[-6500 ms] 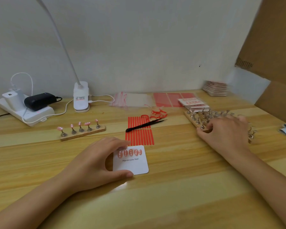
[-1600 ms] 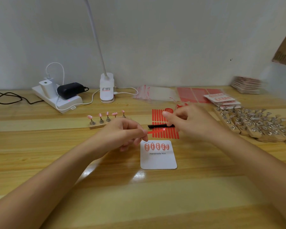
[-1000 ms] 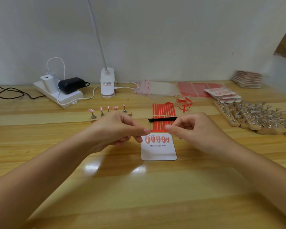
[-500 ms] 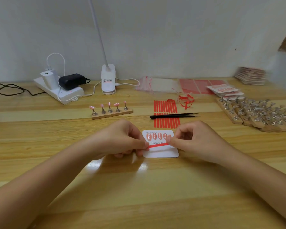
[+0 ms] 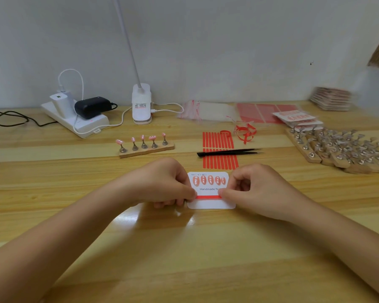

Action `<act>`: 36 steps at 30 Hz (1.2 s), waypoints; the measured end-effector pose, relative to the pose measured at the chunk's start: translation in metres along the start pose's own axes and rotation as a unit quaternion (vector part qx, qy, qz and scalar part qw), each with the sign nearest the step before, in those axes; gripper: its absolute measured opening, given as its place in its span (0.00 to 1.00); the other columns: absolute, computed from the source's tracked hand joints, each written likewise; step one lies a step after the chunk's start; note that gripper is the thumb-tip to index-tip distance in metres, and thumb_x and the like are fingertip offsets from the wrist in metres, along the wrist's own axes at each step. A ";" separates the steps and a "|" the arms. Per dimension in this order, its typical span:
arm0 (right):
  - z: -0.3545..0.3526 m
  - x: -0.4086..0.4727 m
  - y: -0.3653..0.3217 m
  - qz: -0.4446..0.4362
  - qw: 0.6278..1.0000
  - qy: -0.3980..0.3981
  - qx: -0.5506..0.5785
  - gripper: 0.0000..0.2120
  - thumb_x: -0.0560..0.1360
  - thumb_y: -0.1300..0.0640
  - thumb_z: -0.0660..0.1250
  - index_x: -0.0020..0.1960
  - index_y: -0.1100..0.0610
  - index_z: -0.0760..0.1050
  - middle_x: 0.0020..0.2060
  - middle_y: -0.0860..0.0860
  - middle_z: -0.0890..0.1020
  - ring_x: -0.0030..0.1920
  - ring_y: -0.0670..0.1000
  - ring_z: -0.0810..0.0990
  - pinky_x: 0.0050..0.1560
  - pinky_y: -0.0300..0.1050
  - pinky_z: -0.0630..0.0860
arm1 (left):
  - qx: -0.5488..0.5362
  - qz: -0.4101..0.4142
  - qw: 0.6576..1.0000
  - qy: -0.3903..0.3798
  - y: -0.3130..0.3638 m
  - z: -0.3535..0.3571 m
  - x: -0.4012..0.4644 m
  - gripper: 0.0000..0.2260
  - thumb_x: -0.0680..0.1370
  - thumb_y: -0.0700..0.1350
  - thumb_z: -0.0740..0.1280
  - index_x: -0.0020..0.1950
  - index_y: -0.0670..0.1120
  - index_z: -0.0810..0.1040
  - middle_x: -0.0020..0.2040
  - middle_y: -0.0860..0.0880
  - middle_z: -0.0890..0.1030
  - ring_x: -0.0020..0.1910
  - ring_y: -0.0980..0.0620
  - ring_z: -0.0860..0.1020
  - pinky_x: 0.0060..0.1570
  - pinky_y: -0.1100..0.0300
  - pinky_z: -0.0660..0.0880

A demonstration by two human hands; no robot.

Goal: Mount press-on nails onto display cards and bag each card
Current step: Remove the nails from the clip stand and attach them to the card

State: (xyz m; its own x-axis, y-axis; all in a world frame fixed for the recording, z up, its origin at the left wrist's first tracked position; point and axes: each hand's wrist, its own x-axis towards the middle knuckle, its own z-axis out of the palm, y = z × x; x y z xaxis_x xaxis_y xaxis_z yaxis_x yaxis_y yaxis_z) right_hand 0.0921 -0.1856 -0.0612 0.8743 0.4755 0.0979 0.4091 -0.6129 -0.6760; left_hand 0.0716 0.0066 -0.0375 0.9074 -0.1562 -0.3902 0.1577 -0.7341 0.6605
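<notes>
I hold a thin red adhesive strip (image 5: 208, 197) stretched across the small white rounded display card (image 5: 212, 204), which lies flat on the wooden table (image 5: 184, 248) in front of me. My left hand (image 5: 162, 184) pinches the strip's left end with its fingers curled, and my right hand (image 5: 258, 189) pinches the right end the same way. The strip runs just below the printed "Handmade Nail" line.

I judge the main risk is laying the strip crooked or wrinkled if one hand lowers before the other. It could also grab the card early, and the light card might lift when I let go.

Five pink press-on nails (image 5: 209, 179) already sit in a row on the card. Five more pink nails stand on small metal stands on a wooden holder bar (image 5: 146, 149) beyond my left hand. One pair of black tweezers (image 5: 228, 152) rests across the sheet of red strips (image 5: 219, 149).
</notes>
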 end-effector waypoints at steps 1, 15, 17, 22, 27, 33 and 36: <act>0.000 0.000 0.000 0.000 1.000 -0.002 -0.004 0.14 0.69 0.57 0.70 0.27 0.51 0.73 0.26 0.44 0.75 0.27 0.38 0.71 0.31 0.31 0.66 | 0.004 -0.004 1.000 -0.002 0.001 0.000 0.000 0.09 0.73 0.43 0.68 0.33 0.44 0.79 0.24 0.53 0.76 0.20 0.57 0.69 0.21 0.69 0.65; 0.000 0.000 -0.001 0.005 1.000 -0.013 -0.018 0.14 0.70 0.56 0.70 0.27 0.50 0.72 0.26 0.44 0.74 0.28 0.38 0.71 0.31 0.32 0.66 | 0.066 -0.032 0.997 -0.007 0.005 -0.004 0.006 0.12 0.73 0.45 0.69 0.29 0.46 0.78 0.21 0.54 0.73 0.19 0.57 0.68 0.20 0.70 0.64; 0.001 0.001 0.000 0.006 1.000 -0.013 -0.024 0.14 0.70 0.56 0.70 0.27 0.50 0.72 0.25 0.44 0.73 0.28 0.38 0.71 0.31 0.32 0.66 | 0.084 -0.032 0.996 -0.017 0.004 -0.006 0.002 0.13 0.74 0.46 0.68 0.30 0.46 0.78 0.21 0.55 0.74 0.19 0.59 0.69 0.20 0.70 0.64; 0.001 0.000 0.002 0.000 0.999 -0.009 -0.031 0.13 0.69 0.55 0.71 0.27 0.50 0.72 0.25 0.44 0.73 0.28 0.39 0.71 0.31 0.33 0.66 | 0.164 0.168 0.962 0.139 -0.006 0.003 -0.007 0.06 0.74 0.51 0.66 0.38 0.51 0.78 0.32 0.57 0.74 0.30 0.61 0.71 0.29 0.71 0.65; 0.002 0.001 0.003 -0.011 0.999 -0.002 -0.042 0.14 0.69 0.55 0.71 0.27 0.49 0.71 0.24 0.44 0.73 0.27 0.39 0.71 0.31 0.33 0.66 | 0.252 0.327 0.893 0.182 -0.021 0.030 -0.012 0.09 0.75 0.52 0.67 0.52 0.53 0.82 0.46 0.57 0.76 0.36 0.60 0.72 0.32 0.63 0.70; -0.003 -0.001 0.002 0.013 0.994 -0.015 -0.110 0.15 0.71 0.49 0.70 0.29 0.51 0.70 0.27 0.44 0.72 0.29 0.39 0.70 0.31 0.33 0.66 | 0.273 0.370 0.866 0.195 -0.027 0.032 -0.013 0.17 0.76 0.53 0.58 0.46 0.47 0.84 0.43 0.52 0.79 0.36 0.52 0.76 0.26 0.59 0.73; -0.009 -0.003 0.004 0.043 0.992 -0.017 -0.114 0.15 0.70 0.47 0.70 0.30 0.52 0.71 0.28 0.43 0.73 0.30 0.39 0.71 0.29 0.34 0.64 | 0.271 0.370 0.867 0.194 -0.028 0.032 -0.015 0.16 0.76 0.52 0.59 0.46 0.47 0.84 0.44 0.51 0.79 0.37 0.53 0.77 0.28 0.61 0.74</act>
State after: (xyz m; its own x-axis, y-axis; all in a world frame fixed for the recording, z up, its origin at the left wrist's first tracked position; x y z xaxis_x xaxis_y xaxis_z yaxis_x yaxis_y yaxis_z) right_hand 0.0934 -0.1952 -0.0579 0.9005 0.4343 0.0194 0.3855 -0.7770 -0.4976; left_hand 0.0410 0.0082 -0.0705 0.7618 -0.5591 0.3270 -0.6340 -0.7473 0.1992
